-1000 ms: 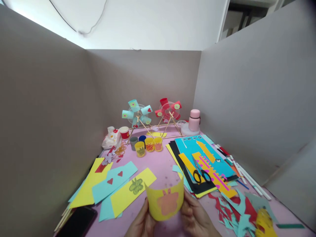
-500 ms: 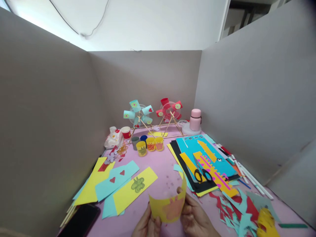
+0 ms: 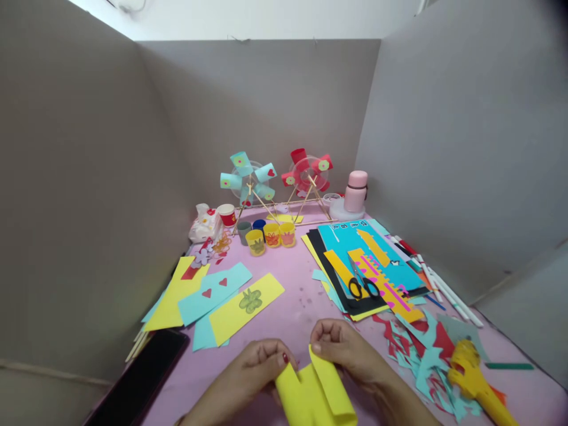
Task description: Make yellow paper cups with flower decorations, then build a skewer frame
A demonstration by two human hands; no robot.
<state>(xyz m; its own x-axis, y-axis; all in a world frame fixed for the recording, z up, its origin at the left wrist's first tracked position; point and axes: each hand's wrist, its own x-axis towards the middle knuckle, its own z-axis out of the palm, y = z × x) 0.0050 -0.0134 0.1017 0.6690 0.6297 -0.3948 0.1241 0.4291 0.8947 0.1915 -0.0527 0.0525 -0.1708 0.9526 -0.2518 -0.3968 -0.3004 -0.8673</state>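
A yellow paper strip (image 3: 310,390) is bent into a loop near the front edge of the pink table, its two ends curled up toward each other. My left hand (image 3: 261,364) pinches the left end between thumb and fingers. On the other end, my right hand (image 3: 341,346) grips the paper with thumb and fingertips. No drawing shows on the side now facing me. Just beyond my left hand lies a flat yellow strip (image 3: 266,287) with a green flower print, overlapping light-blue strips (image 3: 213,296) with red hearts.
Scissors (image 3: 361,287) rest on coloured sheets (image 3: 328,231) at right, with paper scraps (image 3: 426,367) and a yellow glue gun (image 3: 473,378) nearer. A phone (image 3: 142,378) lies front left. Small paper cups (image 3: 256,244), a blue pinwheel-like model (image 3: 248,177), a red one (image 3: 308,174) and a pink bottle (image 3: 356,192) stand behind.
The yellow strip has been turned so its pink-printed face no longer shows, and its ends are curled closer. Both hands now grip from above. The camera view has tilted down.
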